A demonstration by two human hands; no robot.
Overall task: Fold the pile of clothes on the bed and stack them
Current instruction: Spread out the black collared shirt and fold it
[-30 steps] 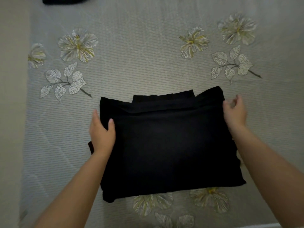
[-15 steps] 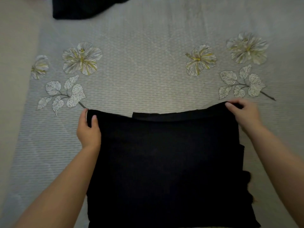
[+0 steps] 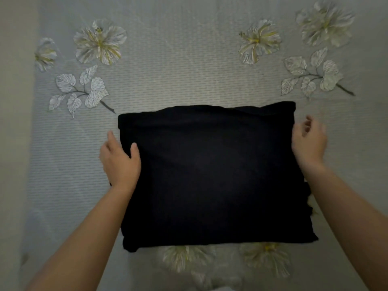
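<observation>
A black garment [image 3: 214,177] lies folded into a thick rectangle on the bed [image 3: 178,80], its far edge slightly uneven. My left hand [image 3: 119,162] is at its left edge, thumb resting on top of the cloth and straight fingers lying on the sheet beside it. My right hand [image 3: 309,141] is at the upper right edge, a little blurred, fingers loosely curled and touching the side of the fold. Neither hand lifts the garment.
The bed sheet is pale grey with printed flowers [image 3: 100,42] and leaves [image 3: 310,74]. A plain beige strip [image 3: 14,122] runs down the left side. Bare sheet lies beyond the garment and on both sides.
Both hands have left the far corners and moved back to the garment's sides. The small flap that stuck out past the far edge no longer shows. The dark cloth at the top has left view.
</observation>
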